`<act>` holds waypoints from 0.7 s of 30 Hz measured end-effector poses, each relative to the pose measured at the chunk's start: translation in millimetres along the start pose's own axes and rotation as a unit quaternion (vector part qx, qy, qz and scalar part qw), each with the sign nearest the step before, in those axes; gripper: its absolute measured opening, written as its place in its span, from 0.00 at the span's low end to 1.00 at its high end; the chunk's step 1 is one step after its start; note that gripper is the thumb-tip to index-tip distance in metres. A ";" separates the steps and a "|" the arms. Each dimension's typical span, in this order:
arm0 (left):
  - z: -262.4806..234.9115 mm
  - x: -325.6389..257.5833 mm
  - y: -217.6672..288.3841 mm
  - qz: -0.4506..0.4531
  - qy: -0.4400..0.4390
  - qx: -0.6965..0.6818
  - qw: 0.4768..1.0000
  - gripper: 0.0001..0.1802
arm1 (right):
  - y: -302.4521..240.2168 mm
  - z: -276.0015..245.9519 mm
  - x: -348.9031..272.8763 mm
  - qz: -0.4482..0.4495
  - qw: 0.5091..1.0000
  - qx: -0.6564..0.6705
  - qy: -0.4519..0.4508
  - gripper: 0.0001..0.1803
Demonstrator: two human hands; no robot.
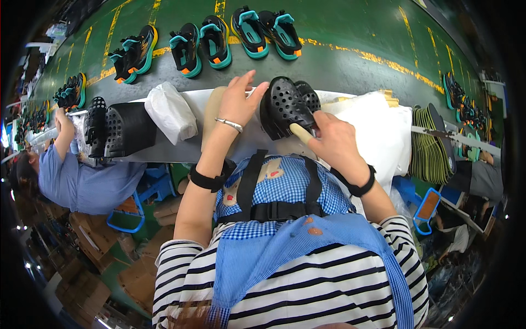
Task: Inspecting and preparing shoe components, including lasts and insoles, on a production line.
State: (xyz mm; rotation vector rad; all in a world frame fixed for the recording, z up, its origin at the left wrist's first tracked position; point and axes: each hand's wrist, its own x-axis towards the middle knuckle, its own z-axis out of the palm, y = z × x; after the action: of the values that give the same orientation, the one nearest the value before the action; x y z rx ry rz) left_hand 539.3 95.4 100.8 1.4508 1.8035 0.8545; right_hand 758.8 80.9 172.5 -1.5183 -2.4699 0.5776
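Just in front of me stands a black perforated shoe form (287, 105), clog-shaped and dotted with round holes. A second black perforated piece (308, 96) shows partly behind its right side. My right hand (334, 137) grips the near right edge of the form, its thumb in a pale yellow cover. My left hand (241, 101), with a silver bracelet on the wrist, is raised by the form's left side. Its fingers are apart, with nothing in them. A beige, rounded piece (212, 114) lies partly hidden behind my left forearm.
White paper-wrapped bundle (171, 112) and black perforated blocks (127, 129) lie left on the bench. White paper (378, 129) and a stack of green insoles (428, 143) are right. Black-and-teal shoes (216, 44) line the green surface beyond. A co-worker (90, 175) sits left.
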 end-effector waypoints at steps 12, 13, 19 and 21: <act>-15.2 56.6 37.0 -0.158 -0.028 -0.524 0.836 0.24 | -22.5 -34.5 91.7 0.002 0.982 0.157 -0.101 0.22; -15.1 64.1 30.5 -0.154 -0.032 -0.520 0.840 0.26 | -24.1 -32.3 99.9 0.004 0.982 0.171 -0.084 0.23; 2.9 107.8 -43.9 -0.135 -0.001 -0.256 0.957 0.22 | -0.9 -5.7 166.9 0.037 0.993 0.068 -0.092 0.25; 9.3 111.6 -55.0 0.046 -0.009 0.033 0.998 0.17 | 16.0 9.9 198.5 0.093 0.983 0.062 -0.146 0.29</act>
State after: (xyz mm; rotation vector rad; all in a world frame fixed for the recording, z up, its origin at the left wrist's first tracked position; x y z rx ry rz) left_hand 498.2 196.3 40.1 1.5900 1.7788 0.8317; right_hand 677.0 261.1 147.9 -1.7339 -2.4494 1.0366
